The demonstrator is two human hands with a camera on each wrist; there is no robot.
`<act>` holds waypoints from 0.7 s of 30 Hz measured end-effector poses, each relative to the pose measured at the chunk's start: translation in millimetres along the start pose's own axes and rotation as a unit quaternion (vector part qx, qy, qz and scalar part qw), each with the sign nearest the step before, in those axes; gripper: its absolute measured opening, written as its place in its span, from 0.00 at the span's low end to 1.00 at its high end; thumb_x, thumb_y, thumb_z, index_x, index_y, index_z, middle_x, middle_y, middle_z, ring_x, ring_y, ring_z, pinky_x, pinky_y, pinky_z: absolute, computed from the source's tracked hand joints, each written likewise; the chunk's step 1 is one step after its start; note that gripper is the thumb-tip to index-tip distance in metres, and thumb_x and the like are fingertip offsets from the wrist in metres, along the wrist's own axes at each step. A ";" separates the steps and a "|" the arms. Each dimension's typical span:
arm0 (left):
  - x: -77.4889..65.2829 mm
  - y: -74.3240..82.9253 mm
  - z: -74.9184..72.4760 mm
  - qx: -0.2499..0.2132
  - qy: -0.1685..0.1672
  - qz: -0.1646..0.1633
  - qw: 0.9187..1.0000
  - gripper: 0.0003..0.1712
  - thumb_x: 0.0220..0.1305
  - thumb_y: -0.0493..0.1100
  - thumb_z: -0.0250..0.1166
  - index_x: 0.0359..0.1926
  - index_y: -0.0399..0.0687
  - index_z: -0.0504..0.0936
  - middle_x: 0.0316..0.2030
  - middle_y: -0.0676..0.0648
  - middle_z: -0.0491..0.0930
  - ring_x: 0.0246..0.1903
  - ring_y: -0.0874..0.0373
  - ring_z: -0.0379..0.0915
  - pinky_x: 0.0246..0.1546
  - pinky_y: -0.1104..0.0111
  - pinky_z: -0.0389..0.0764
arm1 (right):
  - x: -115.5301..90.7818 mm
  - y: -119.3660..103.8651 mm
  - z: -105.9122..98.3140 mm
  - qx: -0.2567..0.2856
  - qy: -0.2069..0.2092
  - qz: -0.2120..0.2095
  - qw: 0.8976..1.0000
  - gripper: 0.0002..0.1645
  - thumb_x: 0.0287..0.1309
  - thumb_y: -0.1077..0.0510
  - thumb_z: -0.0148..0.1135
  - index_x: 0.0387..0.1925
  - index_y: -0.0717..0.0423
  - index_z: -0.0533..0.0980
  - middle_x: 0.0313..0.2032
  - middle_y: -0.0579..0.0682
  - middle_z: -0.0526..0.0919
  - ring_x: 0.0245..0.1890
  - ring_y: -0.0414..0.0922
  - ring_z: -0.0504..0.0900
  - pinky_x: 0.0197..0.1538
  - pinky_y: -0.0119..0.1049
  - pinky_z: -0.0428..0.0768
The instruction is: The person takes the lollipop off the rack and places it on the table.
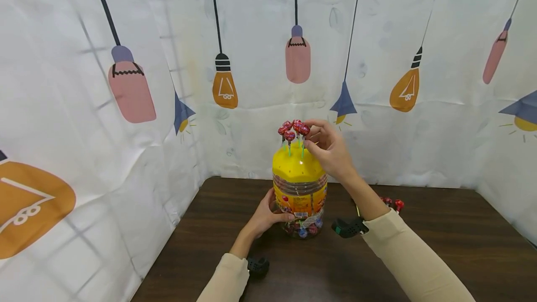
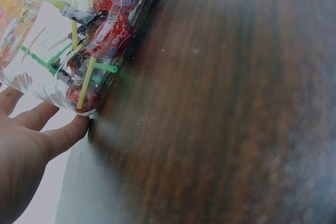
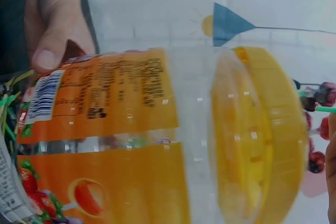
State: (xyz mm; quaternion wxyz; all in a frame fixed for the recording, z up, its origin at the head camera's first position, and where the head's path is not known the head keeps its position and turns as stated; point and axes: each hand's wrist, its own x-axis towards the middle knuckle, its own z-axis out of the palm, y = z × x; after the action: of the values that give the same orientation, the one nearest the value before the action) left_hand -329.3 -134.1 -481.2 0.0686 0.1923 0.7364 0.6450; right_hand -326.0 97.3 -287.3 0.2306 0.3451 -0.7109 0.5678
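In head view only, whole jar (image 1: 299, 191)

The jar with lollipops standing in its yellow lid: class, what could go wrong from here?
The right hand, close beside the clustered lollipops, might knock one loose. The jar could tip if the left hand, low on its side, slips. The right sleeve might brush the other lollipops behind it.

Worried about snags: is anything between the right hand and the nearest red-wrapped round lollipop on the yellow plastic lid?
Nothing visible: the right hand is right at that red-wrapped round lollipop; more wrapped lollipops stand to its left.
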 end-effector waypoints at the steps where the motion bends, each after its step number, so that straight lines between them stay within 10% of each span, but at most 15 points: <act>1: -0.2 0.0 0.0 0.001 0.000 0.000 1.000 0.56 0.60 0.48 0.77 0.80 0.59 0.52 0.77 0.47 0.61 0.77 0.41 0.55 0.71 0.43 0.69 | 0.4 -1.3 -1.1 0.002 0.004 -0.005 1.000 0.26 0.65 0.70 0.62 0.63 0.57 0.74 0.39 0.60 0.80 0.36 0.46 0.83 0.35 0.27 0.80; 21: -0.3 -3.0 -0.5 0.015 0.006 -0.005 1.000 0.56 0.60 0.49 0.77 0.80 0.58 0.52 0.77 0.45 0.61 0.77 0.38 0.55 0.70 0.40 0.69 | -57.2 10.3 -49.6 0.085 0.040 0.047 0.994 0.25 0.61 0.76 0.62 0.60 0.67 0.73 0.37 0.50 0.82 0.29 0.46 0.83 0.34 0.35 0.88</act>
State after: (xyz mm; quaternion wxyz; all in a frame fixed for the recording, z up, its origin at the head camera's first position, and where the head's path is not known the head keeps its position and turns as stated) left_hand -329.8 -135.0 -484.0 0.0646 0.1853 0.7473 0.6348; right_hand -299.4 159.5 -322.7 0.2021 0.3064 -0.6659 0.6495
